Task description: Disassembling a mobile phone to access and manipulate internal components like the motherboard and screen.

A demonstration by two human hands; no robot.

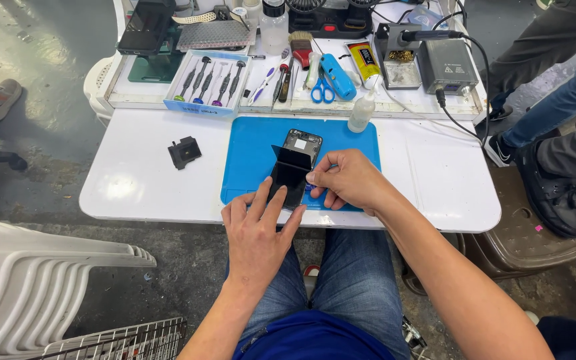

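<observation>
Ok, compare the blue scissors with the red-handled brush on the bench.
The blue scissors lie flat among the tools; the red-handled brush lies further back. The scissors have looped blue handles and metal blades; the brush has pale bristles and a red handle. Both lie beyond the blue mat, untouched by the hands.

Blue scissors, a screwdriver set, a squeeze bottle.
</observation>
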